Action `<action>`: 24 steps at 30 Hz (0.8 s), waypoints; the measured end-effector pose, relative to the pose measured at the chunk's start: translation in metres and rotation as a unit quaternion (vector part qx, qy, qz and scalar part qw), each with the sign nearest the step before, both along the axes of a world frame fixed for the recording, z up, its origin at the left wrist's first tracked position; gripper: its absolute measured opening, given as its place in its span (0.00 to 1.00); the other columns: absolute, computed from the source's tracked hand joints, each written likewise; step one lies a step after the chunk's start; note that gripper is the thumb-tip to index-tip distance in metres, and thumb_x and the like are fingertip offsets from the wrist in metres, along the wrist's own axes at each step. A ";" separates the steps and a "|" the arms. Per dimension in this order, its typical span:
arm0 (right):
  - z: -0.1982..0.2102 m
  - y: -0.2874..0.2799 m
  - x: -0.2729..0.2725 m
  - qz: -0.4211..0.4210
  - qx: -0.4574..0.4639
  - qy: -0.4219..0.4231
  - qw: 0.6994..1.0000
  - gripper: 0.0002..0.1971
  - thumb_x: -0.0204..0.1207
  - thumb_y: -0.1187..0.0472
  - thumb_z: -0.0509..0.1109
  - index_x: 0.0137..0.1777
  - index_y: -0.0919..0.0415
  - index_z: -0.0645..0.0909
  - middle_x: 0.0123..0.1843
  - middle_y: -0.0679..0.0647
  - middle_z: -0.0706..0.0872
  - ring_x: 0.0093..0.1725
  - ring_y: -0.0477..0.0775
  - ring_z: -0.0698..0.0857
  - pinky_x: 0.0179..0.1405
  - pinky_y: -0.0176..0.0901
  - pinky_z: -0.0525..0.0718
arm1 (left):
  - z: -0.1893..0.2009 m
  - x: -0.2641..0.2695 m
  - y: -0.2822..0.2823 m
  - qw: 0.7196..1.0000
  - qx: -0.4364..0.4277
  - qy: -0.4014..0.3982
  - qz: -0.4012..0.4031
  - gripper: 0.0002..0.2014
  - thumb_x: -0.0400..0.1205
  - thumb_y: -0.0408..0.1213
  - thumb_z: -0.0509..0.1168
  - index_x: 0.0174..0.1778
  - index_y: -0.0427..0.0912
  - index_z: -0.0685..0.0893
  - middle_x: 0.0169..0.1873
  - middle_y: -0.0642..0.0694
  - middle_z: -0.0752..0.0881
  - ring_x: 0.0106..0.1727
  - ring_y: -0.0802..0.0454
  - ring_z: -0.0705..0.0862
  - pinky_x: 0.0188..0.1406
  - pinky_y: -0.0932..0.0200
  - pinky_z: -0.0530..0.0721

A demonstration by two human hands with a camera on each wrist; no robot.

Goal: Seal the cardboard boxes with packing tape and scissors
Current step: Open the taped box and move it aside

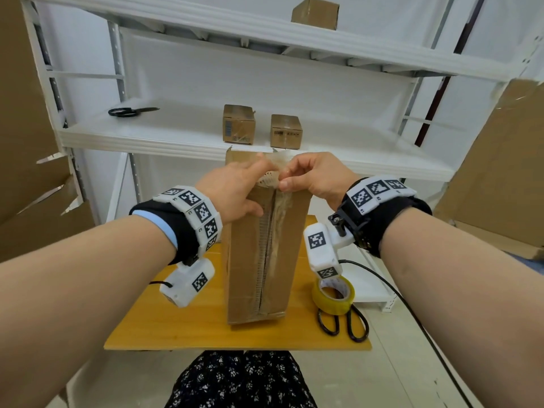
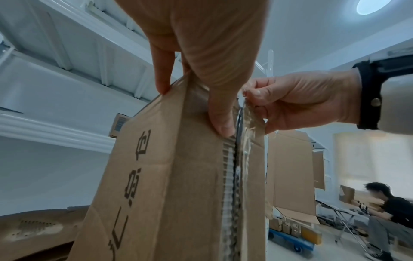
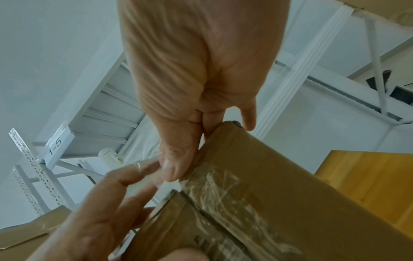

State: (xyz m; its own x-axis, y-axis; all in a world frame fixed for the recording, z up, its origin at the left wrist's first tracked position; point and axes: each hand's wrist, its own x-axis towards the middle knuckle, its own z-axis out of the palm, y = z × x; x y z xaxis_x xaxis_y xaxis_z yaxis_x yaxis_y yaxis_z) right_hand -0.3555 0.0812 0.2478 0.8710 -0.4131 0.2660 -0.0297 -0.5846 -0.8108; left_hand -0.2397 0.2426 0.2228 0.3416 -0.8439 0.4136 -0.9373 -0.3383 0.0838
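Note:
A tall brown cardboard box (image 1: pixel 250 260) stands upright on the wooden table (image 1: pixel 182 328). A crumpled strip of clear tape (image 1: pixel 278 219) runs down its front seam. My left hand (image 1: pixel 253 187) grips the box's top left edge; in the left wrist view its fingers curl over the rim and the thumb (image 2: pixel 221 123) presses beside the seam. At the top of the seam, my right hand (image 1: pixel 290 178) pinches the loose, bunched end of the tape (image 2: pixel 248 134) between thumb (image 3: pixel 172 167) and fingers. A yellow tape roll (image 1: pixel 332 295) and black scissors (image 1: pixel 343 322) lie on the table's right side.
White shelving behind holds two small boxes (image 1: pixel 238 123) (image 1: pixel 286 131), a second pair of scissors (image 1: pixel 129 111), and another box (image 1: pixel 315 13) higher up. Large cardboard sheets lean at the left (image 1: pixel 26 142) and right (image 1: pixel 500 160). Another person (image 2: pixel 391 208) sits far off.

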 end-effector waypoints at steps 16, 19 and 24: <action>0.000 0.000 -0.006 0.014 0.022 0.001 1.000 0.08 0.67 0.67 0.83 0.40 0.55 0.89 0.34 0.51 0.86 0.34 0.45 0.82 0.30 0.29 0.78 | -0.003 0.007 -0.004 0.995 0.047 -0.017 0.082 0.58 0.62 0.69 0.74 0.82 0.51 0.52 0.71 0.45 0.74 0.72 0.44 0.69 0.70 0.44 0.69; 0.002 0.000 -0.006 0.054 0.016 -0.002 0.998 0.09 0.69 0.73 0.81 0.40 0.59 0.87 0.35 0.50 0.87 0.39 0.48 0.84 0.42 0.35 0.85 | -0.001 0.005 -0.007 0.994 0.083 -0.043 0.050 0.41 0.68 0.63 0.73 0.76 0.61 0.64 0.68 0.55 0.79 0.72 0.46 0.67 0.69 0.43 0.62; 0.000 0.001 -0.009 0.073 -0.046 0.014 0.996 0.08 0.68 0.75 0.81 0.40 0.64 0.86 0.41 0.53 0.86 0.44 0.46 0.86 0.51 0.34 0.85 | -0.004 0.005 -0.012 0.996 0.075 0.024 0.039 0.35 0.70 0.52 0.77 0.71 0.60 0.70 0.65 0.52 0.79 0.67 0.47 0.73 0.68 0.45 0.68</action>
